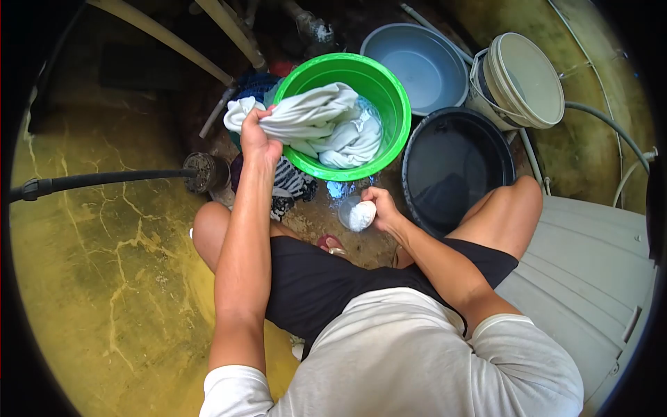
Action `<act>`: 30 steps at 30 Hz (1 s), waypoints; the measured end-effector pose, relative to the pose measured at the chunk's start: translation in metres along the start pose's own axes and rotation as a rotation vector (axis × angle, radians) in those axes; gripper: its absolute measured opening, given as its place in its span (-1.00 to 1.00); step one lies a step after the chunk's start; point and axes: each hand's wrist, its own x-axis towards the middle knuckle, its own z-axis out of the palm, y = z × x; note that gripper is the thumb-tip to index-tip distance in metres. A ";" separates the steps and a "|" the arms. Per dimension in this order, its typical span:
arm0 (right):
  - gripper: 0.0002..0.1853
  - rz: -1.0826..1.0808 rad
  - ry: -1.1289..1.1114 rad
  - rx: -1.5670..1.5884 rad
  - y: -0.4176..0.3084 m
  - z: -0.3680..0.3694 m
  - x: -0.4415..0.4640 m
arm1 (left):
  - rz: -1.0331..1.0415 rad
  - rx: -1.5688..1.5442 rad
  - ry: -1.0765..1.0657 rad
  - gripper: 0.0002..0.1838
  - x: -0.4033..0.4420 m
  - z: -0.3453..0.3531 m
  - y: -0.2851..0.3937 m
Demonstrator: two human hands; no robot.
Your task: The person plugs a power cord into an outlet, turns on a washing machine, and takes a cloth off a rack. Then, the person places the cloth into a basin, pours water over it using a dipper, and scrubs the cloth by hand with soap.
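Note:
My left hand (260, 137) is closed around one end of a bunched white cloth (313, 111). That end hangs over the left rim of a green basin (399, 132), while the rest lies heaped inside, where some water shows. In front of the basin, low over the floor, my right hand (384, 210) grips a small clear container (344, 213) with white powder (360, 216) in it. The container's exact shape is hard to make out. Dark and patterned fabrics (292, 182) lie on the floor left of the green basin.
A grey-blue basin (424, 97) stands behind, and a black tub (451, 160) with dark liquid sits at right. A lidded white bucket (479, 97) leans beyond it. A black pipe (111, 182) crosses from the left. White panels (583, 257) lie at right.

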 end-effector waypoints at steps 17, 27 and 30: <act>-0.71 -1.341 0.108 -1.128 -0.086 0.220 0.065 | 0.065 -0.077 0.035 -0.85 -0.030 -0.025 -0.011; -0.74 -1.214 0.178 -1.402 -0.075 0.170 0.082 | 0.053 -0.138 0.104 -0.85 -0.033 -0.037 -0.013; -0.75 -1.271 0.150 -1.314 -0.071 0.190 0.067 | 0.055 -0.194 0.053 -0.83 -0.028 -0.027 0.002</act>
